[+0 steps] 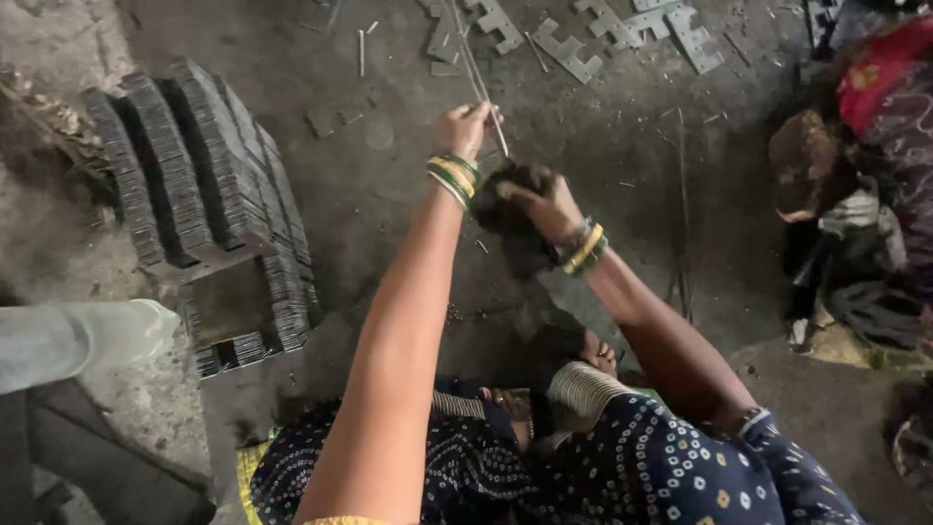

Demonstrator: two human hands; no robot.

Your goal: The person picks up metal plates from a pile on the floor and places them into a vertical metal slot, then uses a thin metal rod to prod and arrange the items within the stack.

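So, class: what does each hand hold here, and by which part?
The left hand pinches thin metal rods near their lower end. The right hand grips a dark bundle by its side; what it is cannot be told.

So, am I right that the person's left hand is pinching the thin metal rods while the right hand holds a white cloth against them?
Not quite: the head view shows the bundle in the right hand is a dark, nearly black rag, not white. The rest holds: the left hand pinches the thin metal rods, and the right hand holds the rag against them.
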